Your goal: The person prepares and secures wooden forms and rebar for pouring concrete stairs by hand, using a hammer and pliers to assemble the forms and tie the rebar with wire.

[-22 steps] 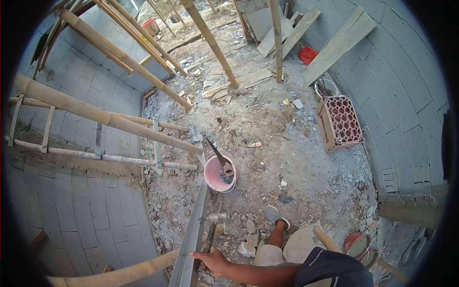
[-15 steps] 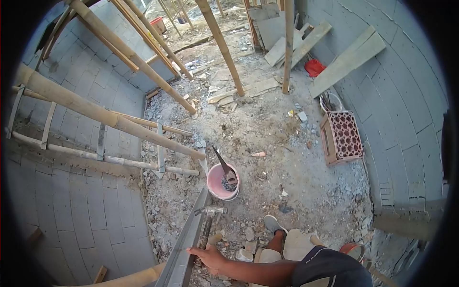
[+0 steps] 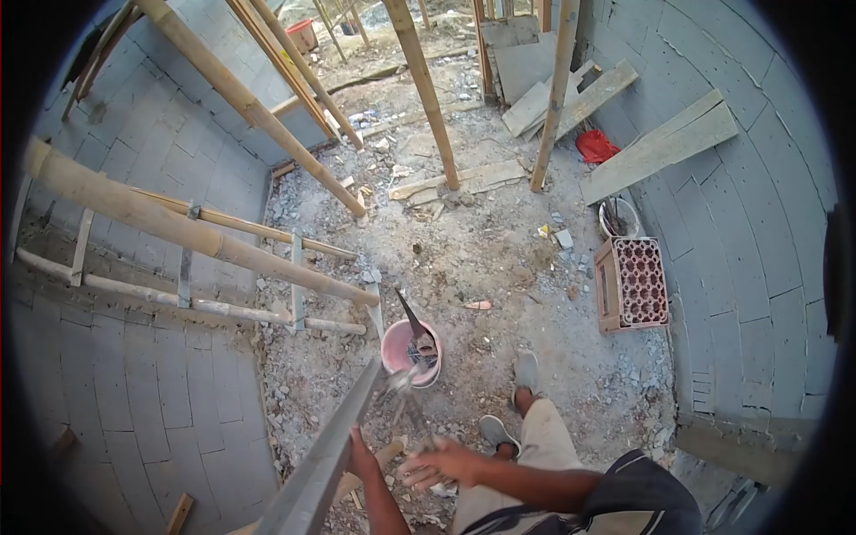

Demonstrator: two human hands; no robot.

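My left hand [image 3: 361, 456] is at the edge of a long grey metal channel [image 3: 323, 464], gripping it with most fingers hidden behind it. To its right, my right hand [image 3: 439, 464] is closed on a hammer [image 3: 403, 382], both blurred by motion. The hammer's head is up, near the front rim of a pink bucket [image 3: 389, 355]. A dark-bladed tool [image 3: 412, 312] leans out of the bucket, which also has small dark things inside. The channel slants from the bottom of the view up toward the bucket's left side.
Bamboo poles [image 3: 267, 120] stand and slant at the left and top. A bamboo ladder [image 3: 241, 308] lies at the left. Along the right block wall [image 3: 731, 232] are a crate [image 3: 642, 283], a white bucket [image 3: 629, 217], a red bag [image 3: 596, 146] and boards [image 3: 664, 147]. Rubble covers the ground.
My left hand has come into view on the channel. My right hand has moved right, away from the channel, with the hammer. The view has shifted, and both shoes now show.
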